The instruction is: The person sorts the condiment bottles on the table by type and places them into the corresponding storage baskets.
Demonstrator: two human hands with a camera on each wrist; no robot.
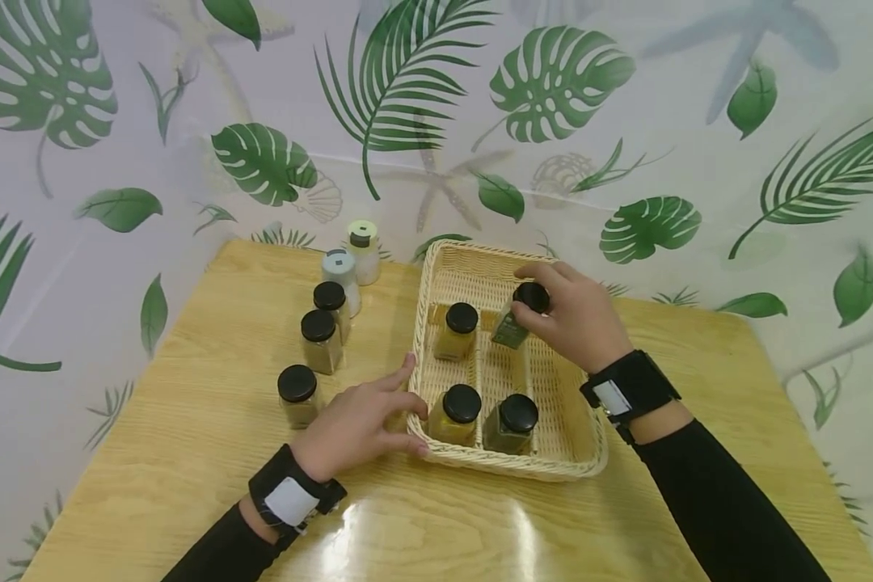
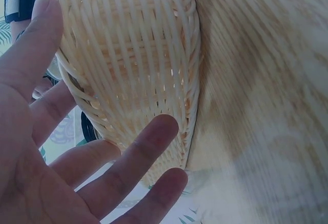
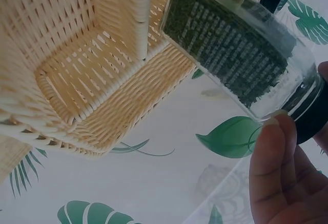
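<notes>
My right hand pinches a spice jar by its black cap, over the middle compartment of a wicker basket. In the right wrist view the glass jar is tilted, with dried green flakes inside. My left hand touches the basket's left front corner with spread fingers; the left wrist view shows them along the woven wall. In the basket's left compartment stand two yellow spice jars, a back one and a front one. A dark green jar stands in the middle compartment's front.
Left of the basket, three black-capped jars stand in a line on the wooden table, the nearest jar close to my left wrist. Behind them are a blue-lidded shaker and a yellow-lidded shaker. A leaf-print cloth hangs behind.
</notes>
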